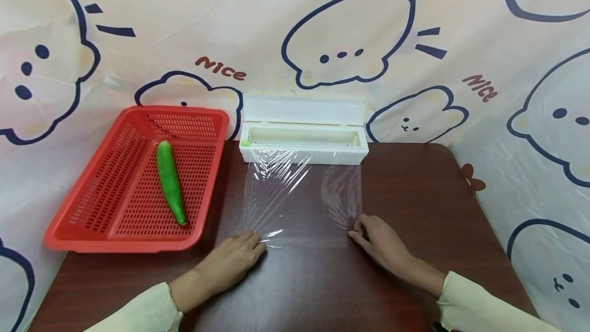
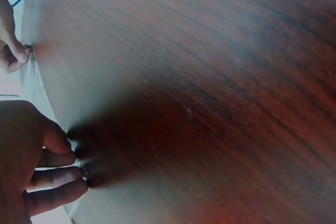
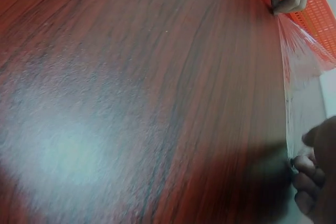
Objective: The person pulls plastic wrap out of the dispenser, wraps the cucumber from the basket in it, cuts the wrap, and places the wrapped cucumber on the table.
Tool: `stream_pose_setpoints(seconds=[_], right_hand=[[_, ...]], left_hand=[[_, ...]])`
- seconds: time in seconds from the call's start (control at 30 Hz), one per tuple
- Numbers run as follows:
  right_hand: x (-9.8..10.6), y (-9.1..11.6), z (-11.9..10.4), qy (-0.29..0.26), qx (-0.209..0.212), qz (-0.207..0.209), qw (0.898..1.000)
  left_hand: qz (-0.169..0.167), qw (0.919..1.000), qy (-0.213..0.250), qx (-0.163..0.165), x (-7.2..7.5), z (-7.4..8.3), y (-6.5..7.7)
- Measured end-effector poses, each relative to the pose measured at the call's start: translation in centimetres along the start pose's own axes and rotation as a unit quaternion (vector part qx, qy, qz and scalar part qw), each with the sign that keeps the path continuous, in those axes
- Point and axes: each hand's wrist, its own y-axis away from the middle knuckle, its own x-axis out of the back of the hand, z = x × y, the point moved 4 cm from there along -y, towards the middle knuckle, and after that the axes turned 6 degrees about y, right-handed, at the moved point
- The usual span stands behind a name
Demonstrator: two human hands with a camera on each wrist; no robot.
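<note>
Table (image 1: 428,193) surface extended from the plastic film (image 1: 299,204) at three o'clock to the table's edge. Film was transparent, glossy, creased, reaching the white box (image 1: 304,110) at twelve. Left hand (image 1: 232,261) pinched its seven-o'clock corner; right hand (image 1: 380,242), its five-o'clock corner.

On the bench (image 1: 415,193), the basket (image 1: 138,246), cucumber (image 1: 170,183) in it, lies left of the box (image 1: 304,111); film (image 1: 304,199) spreads before the box.
</note>
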Motion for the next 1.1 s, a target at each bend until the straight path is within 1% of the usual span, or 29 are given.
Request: stream_pose_setpoints(seconds=[0.07, 0.17, 0.33, 0.5, 0.67, 0.73, 0.8, 0.97, 1.03, 1.1], right_hand=[[-0.1, -0.2, 0.2, -0.022, -0.032, 0.004, 0.999], [-0.1, -0.4, 0.5, -0.062, -0.075, 0.001, 0.995], [-0.2, -0.8, 0.8, -0.117, -0.149, -0.020, 0.982], [-0.3, -1.2, 1.2, -0.139, -0.192, -0.023, 0.971], [-0.4, -1.6, 1.4, -0.153, -0.219, -0.032, 0.963], [-0.4, -1.7, 1.5, -0.168, -0.224, -0.034, 0.959], [-0.4, -1.8, 1.5, -0.186, -0.224, -0.030, 0.956], [-0.3, -1.8, 1.5, -0.250, -0.212, -0.035, 0.944], [-0.2, -1.7, 1.4, -0.263, -0.215, -0.045, 0.939], [-0.1, -1.5, 1.5, -0.267, -0.222, -0.047, 0.937]], left_hand=[[0.001, 1.0000, -0.002, -0.001, 0.0, 0.0, 0.0], [-0.001, 1.0000, -0.001, 0.000, 0.1, 0.0, 0.0], [-0.005, 1.0000, 0.001, -0.001, 0.1, 0.0, 0.1], [-0.011, 0.9999, 0.002, -0.001, 0.1, 0.1, 0.0], [-0.010, 0.9999, 0.003, -0.002, 0.1, 0.0, 0.1], [-0.009, 1.0000, 0.002, -0.004, 0.1, 0.0, 0.1], [-0.008, 1.0000, 0.002, -0.005, 0.0, 0.1, 0.1], [-0.008, 1.0000, 0.002, -0.005, 0.0, 0.1, 0.2], [-0.009, 0.9999, 0.002, -0.006, 0.0, 0.1, 0.2], [-0.010, 0.9999, 0.001, -0.007, 0.0, 0.1, 0.2]])
